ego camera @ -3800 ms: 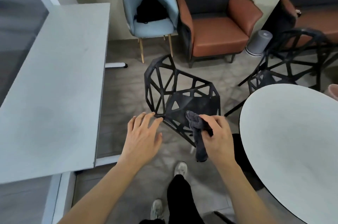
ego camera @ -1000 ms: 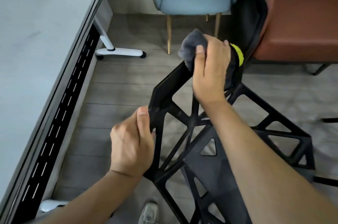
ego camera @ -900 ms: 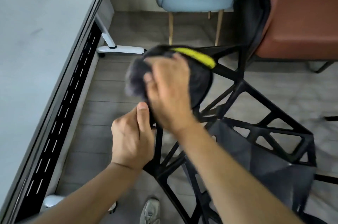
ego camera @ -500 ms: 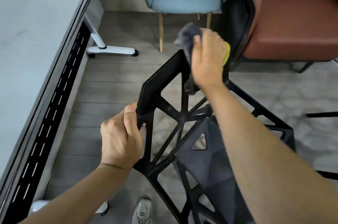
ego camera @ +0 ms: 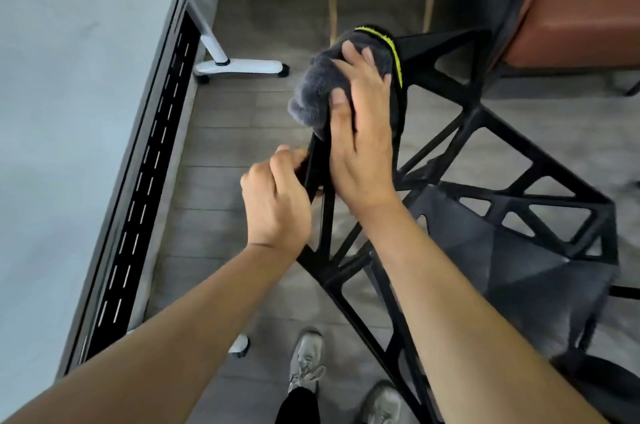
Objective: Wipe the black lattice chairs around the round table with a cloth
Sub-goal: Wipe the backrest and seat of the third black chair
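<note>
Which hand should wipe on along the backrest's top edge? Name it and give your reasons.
Right. The right hand already presses the grey cloth over the black lattice chair at its top corner. The left hand is gripping the frame below, steadying it.

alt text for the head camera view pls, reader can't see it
Seen from above, a right hand presses a grey cloth onto the top edge of a black lattice chair while the left hand grips its frame. A white table stands left.
</note>
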### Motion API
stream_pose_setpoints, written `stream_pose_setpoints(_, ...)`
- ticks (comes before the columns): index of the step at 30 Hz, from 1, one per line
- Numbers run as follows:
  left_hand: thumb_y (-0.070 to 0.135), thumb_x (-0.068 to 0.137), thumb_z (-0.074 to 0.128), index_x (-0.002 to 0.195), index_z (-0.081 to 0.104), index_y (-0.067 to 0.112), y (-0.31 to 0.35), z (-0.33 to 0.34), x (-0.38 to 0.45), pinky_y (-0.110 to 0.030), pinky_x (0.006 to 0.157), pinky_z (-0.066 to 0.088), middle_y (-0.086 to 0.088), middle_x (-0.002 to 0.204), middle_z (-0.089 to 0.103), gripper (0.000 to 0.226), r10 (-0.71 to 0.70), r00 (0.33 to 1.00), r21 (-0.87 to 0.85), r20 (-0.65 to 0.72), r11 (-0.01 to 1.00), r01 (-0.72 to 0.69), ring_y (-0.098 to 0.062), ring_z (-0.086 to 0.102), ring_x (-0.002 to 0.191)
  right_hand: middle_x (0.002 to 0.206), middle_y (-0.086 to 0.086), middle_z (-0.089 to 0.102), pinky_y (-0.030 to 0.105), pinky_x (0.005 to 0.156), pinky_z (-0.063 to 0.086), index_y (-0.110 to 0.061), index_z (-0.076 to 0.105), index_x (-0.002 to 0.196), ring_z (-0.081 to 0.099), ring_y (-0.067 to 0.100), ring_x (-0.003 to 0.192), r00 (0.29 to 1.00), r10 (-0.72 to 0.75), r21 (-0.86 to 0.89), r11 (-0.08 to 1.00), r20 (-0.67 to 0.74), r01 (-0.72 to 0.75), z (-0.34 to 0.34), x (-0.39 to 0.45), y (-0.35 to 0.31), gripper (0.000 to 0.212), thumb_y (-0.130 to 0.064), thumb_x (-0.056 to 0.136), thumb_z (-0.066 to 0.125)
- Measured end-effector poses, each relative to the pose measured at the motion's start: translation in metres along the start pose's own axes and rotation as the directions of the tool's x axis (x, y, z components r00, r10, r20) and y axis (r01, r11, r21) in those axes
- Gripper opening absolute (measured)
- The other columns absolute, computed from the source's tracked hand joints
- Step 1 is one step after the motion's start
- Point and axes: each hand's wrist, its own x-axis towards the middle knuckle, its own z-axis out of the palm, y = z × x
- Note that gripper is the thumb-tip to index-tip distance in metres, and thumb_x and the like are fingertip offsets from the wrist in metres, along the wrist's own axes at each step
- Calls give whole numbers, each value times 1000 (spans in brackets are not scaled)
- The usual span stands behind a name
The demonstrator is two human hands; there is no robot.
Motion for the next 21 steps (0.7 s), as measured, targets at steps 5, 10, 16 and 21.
stream_pose_setpoints(5, 35, 110, 29, 99, 71, 16, 17, -29, 39, -34, 67, 59, -7, 88, 78, 47, -292, 879, -89, 376, 933, 348, -23, 75, 77, 136, 6, 53, 45, 112, 38, -22, 65, 134, 48, 18, 130, 984, 25, -95, 995, -176, -42, -8, 4, -1, 34, -31, 103, 54)
stream_pose_setpoints(10, 40, 109, 38, 106, 65, 13, 60, -26, 73, -36, 75, 64, -13, 104, 76, 38, -288, 780, 42, 555, 947, 320, -23, 76, 90, 117, 6, 49, 37, 100, 46, -26, 65, 134, 49, 20, 109, 951, 96, -137, 980, -295, -142, 6, -7, -13, 35, -33, 101, 56)
stream_pose_setpoints(16, 50, 104, 45, 112, 59, 5, 71, -22, 84, -30, 66, 54, -21, 97, 63, 48, -330, 761, 49, 559, 929, 367, -33, 65, 82, 113, 5, 49, 31, 96, 49, -23, 62, 136, 55, 19, 104, 934, 244, -17, 966, -262, -258, 9, -55, -41, 36, -26, 101, 59)
stream_pose_setpoints(21, 18, 98, 66, 95, 75, 5, 70, -19, 75, -37, 80, 61, -18, 99, 76, 16, -202, 781, 263, 591, 963, 49, -28, 75, 90, 122, -6, 54, 10, 99, 36, -24, 54, 137, 51, 0, 117, 901, 405, 76, 914, -154, -398, 19, -141, -65, 36, -34, 103, 53)
